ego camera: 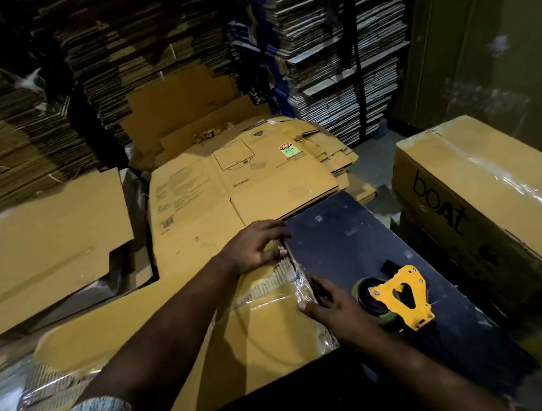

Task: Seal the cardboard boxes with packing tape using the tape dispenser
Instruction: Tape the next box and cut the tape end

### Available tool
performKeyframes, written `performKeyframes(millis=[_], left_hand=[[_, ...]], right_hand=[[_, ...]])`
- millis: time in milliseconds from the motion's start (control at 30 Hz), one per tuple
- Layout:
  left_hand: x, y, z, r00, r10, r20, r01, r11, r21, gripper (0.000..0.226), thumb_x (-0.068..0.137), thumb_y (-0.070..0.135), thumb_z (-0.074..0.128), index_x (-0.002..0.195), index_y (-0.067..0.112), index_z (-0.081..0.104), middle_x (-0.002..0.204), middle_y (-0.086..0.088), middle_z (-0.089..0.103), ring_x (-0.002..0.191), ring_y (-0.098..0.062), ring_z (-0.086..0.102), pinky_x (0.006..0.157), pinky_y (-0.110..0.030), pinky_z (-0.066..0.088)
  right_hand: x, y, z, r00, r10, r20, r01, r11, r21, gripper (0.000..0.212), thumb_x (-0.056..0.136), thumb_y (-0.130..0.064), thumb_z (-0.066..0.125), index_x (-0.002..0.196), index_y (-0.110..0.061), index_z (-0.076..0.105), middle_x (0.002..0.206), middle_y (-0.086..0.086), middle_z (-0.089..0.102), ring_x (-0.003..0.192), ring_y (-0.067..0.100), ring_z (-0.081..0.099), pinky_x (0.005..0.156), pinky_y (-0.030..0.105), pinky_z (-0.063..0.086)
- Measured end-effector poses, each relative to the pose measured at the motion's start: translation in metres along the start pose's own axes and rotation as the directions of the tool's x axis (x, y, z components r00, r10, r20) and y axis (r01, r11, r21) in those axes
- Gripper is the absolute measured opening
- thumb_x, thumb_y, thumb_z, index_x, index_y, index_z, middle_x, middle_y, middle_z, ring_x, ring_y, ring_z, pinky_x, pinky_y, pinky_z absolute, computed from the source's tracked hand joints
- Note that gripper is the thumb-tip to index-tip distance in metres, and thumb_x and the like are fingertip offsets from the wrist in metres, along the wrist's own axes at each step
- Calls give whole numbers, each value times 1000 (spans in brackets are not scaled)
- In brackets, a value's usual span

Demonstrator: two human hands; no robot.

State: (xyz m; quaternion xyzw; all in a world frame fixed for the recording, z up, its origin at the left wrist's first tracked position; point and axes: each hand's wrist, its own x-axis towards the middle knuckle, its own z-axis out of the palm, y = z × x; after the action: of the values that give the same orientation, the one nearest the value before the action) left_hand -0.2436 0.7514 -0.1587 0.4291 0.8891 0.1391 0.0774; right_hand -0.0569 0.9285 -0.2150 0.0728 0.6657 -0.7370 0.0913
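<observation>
Scene: warehouse floor walled by tall stacks of flattened corrugated cardboard (341,40), seen from a head-worn camera.
Workpiece: worn brown flattened cardboard box (265,327) lies in front of the person, its torn right edge against a dark blue-black board (361,237).
Tape on it: clear glossy packing tape (301,286) already wraps that edge, wrinkled over the exposed fluting.
Left hand: left hand (255,246) lies with fingers straight and close together, pressing the far end of the taped edge flat.
Right hand: right hand (329,304) rests its fingertips on the near end of the tape, fingers fairly straight, apparently smoothing it; it holds nothing.
Tool: yellow metal tape dispenser with a dark roll (398,296) sits on the board just beside the right hand, ungripped.
Done: tape-wrapped brown "boAt" carton (487,196) stands at right, looking finished.
Left: printed flat carton marked "25 Litre" (242,181) and plain brown sheets (51,246) at left show no fresh tape, so much work likely remains.
Stage: judged as pressing down one strip, mid-job.
</observation>
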Motion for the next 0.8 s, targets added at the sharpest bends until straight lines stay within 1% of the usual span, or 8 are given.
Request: performKeyframes(millis=[100,200,400,500,567,633,700,800], left_hand=[[-12,14,5,992,-21,-128,47,976,210,55,97,49,49,147,27,45,155,1,41,140,-19,39,111,-37,33],[-38,34,12,950,-66,-306,139,965,223,49,93,34,57,141,23,52,146,3,52,132,-20,48,102,-44,46],[-113,67,24,832,-377,-406,353,926,-136,45,99,50,45,141,35,53,146,20,47,140,-1,34,115,-28,32],[-153,80,30,811,-454,-368,431,890,-148,52,99,59,38,148,43,40,154,23,35,147,1,20,114,-27,26],[-175,85,35,809,-505,-299,490,862,-130,58,96,69,28,151,49,28,158,28,21,150,3,7,117,-31,22],[-193,91,41,802,-554,-226,549,831,-90,64,92,77,18,151,54,15,158,34,6,149,6,-5,120,-34,15],[-205,96,45,790,-583,-190,586,809,-47,64,92,79,16,151,57,6,157,38,-5,147,7,-13,120,-35,10],[-211,101,46,764,-626,-158,632,775,-15,65,91,79,13,150,57,-5,156,35,-16,147,3,-19,121,-37,8]], right_hand=[[-9,-16,-2,992,-118,-46,97,943,-317,65,85,-33,78,140,-41,45,131,-33,47,127,-1,47,106,26,41],[-26,-33,-1,940,-339,38,253,619,-743,75,95,-44,57,158,-30,20,161,-15,21,143,7,30,113,34,34],[-40,-32,11,955,-31,295,291,284,-914,83,96,-73,20,153,-31,-22,150,-14,-45,144,12,-34,120,52,-6],[-39,-26,10,952,-65,299,306,202,-930,89,92,-81,14,154,-25,-15,158,-8,-34,148,15,-26,118,55,-13],[-41,-27,13,951,-95,295,306,133,-943,90,92,-80,23,156,-17,29,166,5,10,152,24,18,115,60,3],[-40,-31,18,953,-121,279,290,85,-953,87,91,-78,29,135,-10,60,151,11,47,137,27,49,109,64,15],[-37,-42,23,955,-119,270,281,82,-956,88,90,-78,26,135,-9,60,153,11,45,142,26,43,114,62,5],[-31,-55,32,928,-165,335,351,85,-932,91,91,-77,19,158,-16,19,168,3,3,155,19,0,111,46,-26]])
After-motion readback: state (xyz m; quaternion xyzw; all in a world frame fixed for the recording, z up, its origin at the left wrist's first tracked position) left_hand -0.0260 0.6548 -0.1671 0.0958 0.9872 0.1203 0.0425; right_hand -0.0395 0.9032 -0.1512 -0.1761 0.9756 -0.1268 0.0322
